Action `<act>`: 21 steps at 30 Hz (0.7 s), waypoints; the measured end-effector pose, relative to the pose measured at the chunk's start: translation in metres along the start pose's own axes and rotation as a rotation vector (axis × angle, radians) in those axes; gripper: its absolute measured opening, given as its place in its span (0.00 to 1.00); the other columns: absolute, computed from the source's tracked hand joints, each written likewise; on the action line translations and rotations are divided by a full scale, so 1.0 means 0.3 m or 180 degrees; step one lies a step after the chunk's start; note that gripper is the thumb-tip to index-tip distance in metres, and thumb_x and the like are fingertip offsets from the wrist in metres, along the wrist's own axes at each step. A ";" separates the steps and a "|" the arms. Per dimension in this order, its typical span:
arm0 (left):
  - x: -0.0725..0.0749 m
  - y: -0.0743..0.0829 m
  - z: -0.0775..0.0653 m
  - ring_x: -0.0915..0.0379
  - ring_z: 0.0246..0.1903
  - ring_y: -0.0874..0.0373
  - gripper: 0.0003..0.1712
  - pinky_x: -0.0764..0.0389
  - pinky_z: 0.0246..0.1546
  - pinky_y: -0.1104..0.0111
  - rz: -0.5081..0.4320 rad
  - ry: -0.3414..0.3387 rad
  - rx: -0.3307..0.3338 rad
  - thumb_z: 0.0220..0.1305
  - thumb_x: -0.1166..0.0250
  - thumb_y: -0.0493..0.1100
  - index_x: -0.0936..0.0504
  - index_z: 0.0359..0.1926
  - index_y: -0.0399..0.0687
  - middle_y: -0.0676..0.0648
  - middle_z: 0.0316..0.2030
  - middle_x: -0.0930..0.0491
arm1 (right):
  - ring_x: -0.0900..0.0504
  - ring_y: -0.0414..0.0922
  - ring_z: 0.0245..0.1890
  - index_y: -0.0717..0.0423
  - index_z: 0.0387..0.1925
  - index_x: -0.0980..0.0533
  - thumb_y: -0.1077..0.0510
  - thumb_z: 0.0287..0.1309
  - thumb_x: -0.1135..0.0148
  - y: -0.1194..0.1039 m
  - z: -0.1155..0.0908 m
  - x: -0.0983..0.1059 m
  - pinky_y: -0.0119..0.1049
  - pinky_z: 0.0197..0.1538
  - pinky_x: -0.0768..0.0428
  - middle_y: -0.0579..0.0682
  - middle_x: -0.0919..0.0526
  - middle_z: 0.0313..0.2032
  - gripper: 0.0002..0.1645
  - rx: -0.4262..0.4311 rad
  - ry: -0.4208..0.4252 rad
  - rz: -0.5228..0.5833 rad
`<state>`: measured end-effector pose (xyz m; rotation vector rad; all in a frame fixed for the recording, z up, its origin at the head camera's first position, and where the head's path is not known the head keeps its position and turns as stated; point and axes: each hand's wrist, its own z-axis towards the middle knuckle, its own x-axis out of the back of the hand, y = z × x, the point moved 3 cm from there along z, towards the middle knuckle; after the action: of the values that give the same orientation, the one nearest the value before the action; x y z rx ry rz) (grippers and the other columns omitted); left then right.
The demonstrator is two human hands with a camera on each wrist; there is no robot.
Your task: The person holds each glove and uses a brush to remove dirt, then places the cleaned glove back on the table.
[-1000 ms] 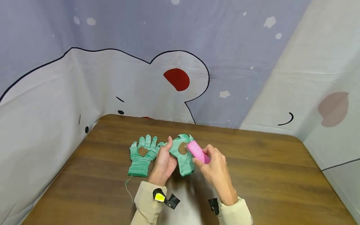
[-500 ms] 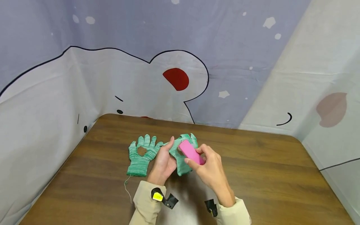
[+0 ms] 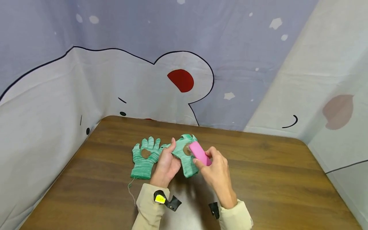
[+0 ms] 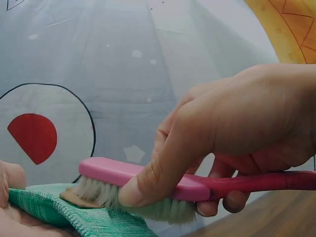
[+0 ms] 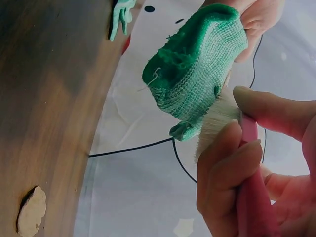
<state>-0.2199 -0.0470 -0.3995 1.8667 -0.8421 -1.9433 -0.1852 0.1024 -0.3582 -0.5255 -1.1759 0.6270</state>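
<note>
My left hand (image 3: 166,166) holds up a green knitted glove (image 3: 189,166), thumb on top of it and the other fingers mostly hidden. A brown patch (image 3: 187,149) marks the glove's palm. With my right hand (image 3: 217,169) I grip a pink brush (image 3: 199,153) by its head, thumb and fingers along the sides. Its pale bristles (image 4: 91,190) touch the patch's edge in the left wrist view, and the red handle (image 4: 266,181) runs back under the hand. The right wrist view shows the glove's open cuff (image 5: 173,64) with loose threads.
Left of my hands a second green glove (image 3: 142,171) lies flat on the wooden table (image 3: 273,179), also brown-patched, a thread trailing from its cuff. A tan irregular lump (image 5: 32,211) lies on the table in the right wrist view. Printed fabric (image 3: 238,64) hangs behind.
The brush went left across the held glove's patch, covering it, then came back right and uncovered much of the patch. The left hand keeps its hold, almost still.
</note>
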 end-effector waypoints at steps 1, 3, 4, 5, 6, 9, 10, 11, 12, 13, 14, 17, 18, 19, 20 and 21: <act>0.001 0.001 -0.001 0.59 0.68 0.51 0.31 0.52 0.67 0.61 -0.0012 0.0013 -0.0001 0.74 0.67 0.49 0.53 0.69 0.35 0.41 0.69 0.53 | 0.30 0.44 0.26 0.53 0.28 0.28 0.51 0.39 0.25 0.002 0.000 0.000 0.35 0.28 0.32 0.48 0.25 0.28 0.20 -0.0021 -0.0006 0.0018; 0.003 0.001 -0.003 0.59 0.68 0.52 0.30 0.52 0.67 0.61 -0.0028 0.0048 0.0009 0.74 0.67 0.49 0.53 0.69 0.35 0.42 0.69 0.53 | 0.29 0.44 0.26 0.53 0.28 0.28 0.52 0.39 0.25 0.003 -0.001 0.000 0.35 0.28 0.32 0.48 0.24 0.28 0.19 -0.0073 -0.0015 0.0047; 0.003 0.001 -0.004 0.58 0.68 0.52 0.30 0.52 0.67 0.61 -0.0024 0.0055 0.0015 0.74 0.67 0.49 0.53 0.69 0.35 0.41 0.69 0.53 | 0.29 0.44 0.26 0.53 0.28 0.28 0.52 0.39 0.25 0.004 -0.001 0.000 0.35 0.28 0.31 0.48 0.24 0.28 0.19 -0.0099 -0.0021 0.0055; 0.003 0.001 -0.005 0.58 0.68 0.52 0.30 0.52 0.67 0.61 -0.0015 0.0061 0.0016 0.74 0.67 0.49 0.52 0.68 0.35 0.41 0.69 0.52 | 0.29 0.44 0.27 0.52 0.28 0.28 0.52 0.40 0.25 0.005 -0.002 0.000 0.35 0.28 0.31 0.48 0.24 0.29 0.19 -0.0124 -0.0029 0.0054; 0.003 0.001 -0.006 0.58 0.68 0.52 0.30 0.51 0.67 0.61 -0.0010 0.0063 0.0017 0.74 0.66 0.49 0.52 0.68 0.35 0.42 0.69 0.52 | 0.29 0.45 0.27 0.52 0.28 0.28 0.52 0.40 0.26 0.005 -0.002 0.001 0.35 0.28 0.31 0.48 0.24 0.29 0.19 -0.0143 -0.0036 0.0045; 0.003 -0.001 -0.006 0.58 0.68 0.52 0.30 0.52 0.67 0.61 -0.0006 0.0065 0.0019 0.74 0.66 0.49 0.52 0.68 0.35 0.41 0.69 0.52 | 0.28 0.45 0.27 0.52 0.29 0.28 0.51 0.40 0.26 0.008 -0.001 0.005 0.35 0.28 0.30 0.48 0.23 0.29 0.19 -0.0190 -0.0070 0.0016; 0.003 -0.003 -0.006 0.58 0.68 0.52 0.30 0.52 0.67 0.61 -0.0012 0.0075 0.0023 0.74 0.66 0.49 0.52 0.68 0.35 0.41 0.69 0.52 | 0.28 0.45 0.27 0.52 0.29 0.28 0.51 0.40 0.26 0.010 -0.001 0.006 0.35 0.28 0.30 0.48 0.23 0.29 0.19 -0.0210 -0.0089 0.0013; 0.005 -0.005 -0.005 0.58 0.68 0.52 0.30 0.52 0.67 0.61 -0.0022 0.0089 0.0031 0.74 0.66 0.49 0.52 0.68 0.34 0.41 0.69 0.52 | 0.27 0.45 0.27 0.52 0.29 0.28 0.51 0.41 0.26 0.011 0.000 0.007 0.35 0.28 0.30 0.48 0.22 0.29 0.19 -0.0224 -0.0106 0.0006; 0.006 -0.007 -0.004 0.57 0.68 0.51 0.30 0.52 0.67 0.61 -0.0033 0.0102 0.0048 0.74 0.66 0.49 0.51 0.68 0.35 0.41 0.69 0.51 | 0.27 0.45 0.27 0.52 0.30 0.27 0.51 0.41 0.26 0.014 0.002 0.009 0.35 0.28 0.30 0.48 0.22 0.29 0.18 -0.0239 -0.0132 0.0002; 0.008 -0.009 -0.003 0.57 0.68 0.51 0.30 0.51 0.67 0.61 -0.0036 0.0122 0.0073 0.74 0.66 0.49 0.52 0.69 0.36 0.41 0.69 0.52 | 0.27 0.45 0.27 0.52 0.30 0.27 0.51 0.41 0.27 0.015 0.004 0.012 0.35 0.28 0.30 0.48 0.22 0.29 0.18 -0.0253 -0.0164 0.0007; 0.009 -0.011 -0.002 0.57 0.68 0.51 0.30 0.51 0.67 0.61 -0.0029 0.0138 0.0102 0.74 0.66 0.50 0.52 0.69 0.37 0.41 0.69 0.52 | 0.27 0.45 0.27 0.51 0.30 0.27 0.51 0.41 0.27 0.017 0.006 0.016 0.35 0.28 0.30 0.48 0.22 0.29 0.18 -0.0272 -0.0200 0.0018; 0.013 -0.012 0.000 0.59 0.68 0.51 0.30 0.51 0.67 0.60 -0.0033 0.0223 0.0185 0.73 0.64 0.51 0.53 0.69 0.41 0.42 0.69 0.52 | 0.28 0.44 0.27 0.51 0.30 0.25 0.52 0.41 0.27 0.020 0.012 0.033 0.35 0.28 0.31 0.48 0.21 0.28 0.16 -0.0314 -0.0282 0.0090; 0.015 -0.011 -0.001 0.60 0.68 0.50 0.30 0.52 0.67 0.60 -0.0031 0.0243 0.0203 0.73 0.63 0.51 0.54 0.70 0.43 0.42 0.69 0.53 | 0.28 0.45 0.27 0.51 0.30 0.25 0.52 0.41 0.27 0.019 0.013 0.039 0.35 0.28 0.31 0.48 0.21 0.29 0.16 -0.0317 -0.0288 0.0139; 0.017 -0.009 -0.002 0.61 0.68 0.50 0.30 0.53 0.67 0.59 -0.0040 0.0266 0.0209 0.73 0.62 0.51 0.54 0.70 0.44 0.43 0.70 0.54 | 0.28 0.44 0.27 0.51 0.31 0.25 0.53 0.42 0.27 0.017 0.015 0.045 0.35 0.28 0.31 0.48 0.21 0.29 0.15 -0.0306 -0.0281 0.0195; 0.018 -0.006 -0.002 0.62 0.69 0.50 0.31 0.53 0.67 0.59 -0.0041 0.0274 0.0206 0.73 0.62 0.51 0.55 0.70 0.44 0.43 0.70 0.55 | 0.27 0.44 0.26 0.51 0.31 0.24 0.53 0.42 0.27 0.015 0.015 0.049 0.34 0.28 0.30 0.48 0.21 0.30 0.15 -0.0287 -0.0266 0.0264; 0.019 -0.003 -0.002 0.62 0.69 0.50 0.31 0.54 0.67 0.59 -0.0054 0.0293 0.0200 0.73 0.61 0.51 0.54 0.70 0.44 0.43 0.70 0.55 | 0.26 0.44 0.25 0.50 0.32 0.24 0.53 0.42 0.27 0.012 0.016 0.051 0.34 0.27 0.29 0.49 0.21 0.30 0.16 -0.0248 -0.0247 0.0339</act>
<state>-0.2196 -0.0497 -0.4046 1.9888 -0.8712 -1.8452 -0.1864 0.1159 -0.3489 -0.6376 -1.2554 0.6999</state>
